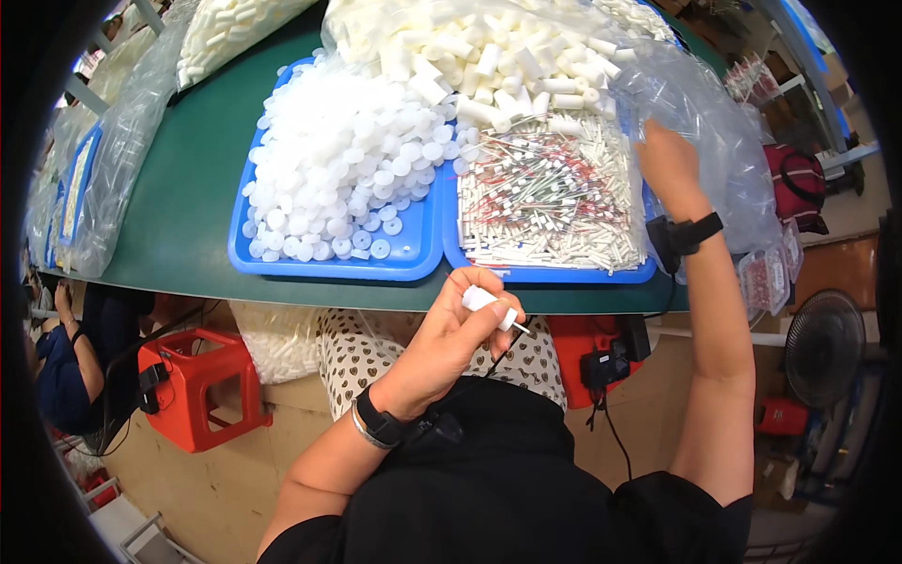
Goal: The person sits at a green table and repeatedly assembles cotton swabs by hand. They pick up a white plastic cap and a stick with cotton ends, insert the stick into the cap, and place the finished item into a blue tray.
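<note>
A worker's left hand (460, 324) grips a small white plastic tube (489, 305) with a thin pin at its tip, just short of the green surface (188, 188) edge.

The right hand (669, 164), fingers curled and partly hidden so its grasp cannot be told, reaches into a clear plastic bag (714, 141) beside two blue trays: the caps tray (329, 258) beyond the left hand, the thin-tubes tray (554, 274) nearer the right. Open green surface lies left of the trays.
</note>
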`<state>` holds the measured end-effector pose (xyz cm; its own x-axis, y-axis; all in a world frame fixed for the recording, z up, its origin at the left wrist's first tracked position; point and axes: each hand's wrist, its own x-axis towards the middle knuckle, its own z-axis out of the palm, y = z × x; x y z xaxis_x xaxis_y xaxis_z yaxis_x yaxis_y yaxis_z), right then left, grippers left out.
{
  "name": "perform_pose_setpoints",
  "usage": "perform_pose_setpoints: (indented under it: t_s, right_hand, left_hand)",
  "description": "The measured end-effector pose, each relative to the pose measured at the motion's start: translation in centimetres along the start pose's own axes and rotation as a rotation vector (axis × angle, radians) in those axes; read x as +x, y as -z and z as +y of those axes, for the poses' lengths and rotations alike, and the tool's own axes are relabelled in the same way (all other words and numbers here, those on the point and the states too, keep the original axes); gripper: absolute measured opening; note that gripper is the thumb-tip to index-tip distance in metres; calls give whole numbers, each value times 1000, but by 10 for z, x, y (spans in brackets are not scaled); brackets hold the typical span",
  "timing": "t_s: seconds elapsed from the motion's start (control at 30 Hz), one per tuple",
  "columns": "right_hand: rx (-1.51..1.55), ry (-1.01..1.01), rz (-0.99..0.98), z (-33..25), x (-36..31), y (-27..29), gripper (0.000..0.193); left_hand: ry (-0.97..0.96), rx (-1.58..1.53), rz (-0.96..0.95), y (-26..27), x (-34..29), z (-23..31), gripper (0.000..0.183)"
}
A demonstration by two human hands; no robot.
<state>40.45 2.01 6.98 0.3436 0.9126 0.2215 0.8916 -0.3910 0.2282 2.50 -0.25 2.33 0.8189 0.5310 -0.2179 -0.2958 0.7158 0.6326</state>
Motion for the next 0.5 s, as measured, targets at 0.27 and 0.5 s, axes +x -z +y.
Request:
perform_pose_setpoints:
  t_s: [0.27,0.5]
  right_hand:
    - [857,171,-54,-77,-71,91,26]
    - [926,594,-132,-138,-144,95,31]
  left_hand:
    - [-21,-96,72,9,2,9,30]
    - [-66,-189,61,7,4,4,23]
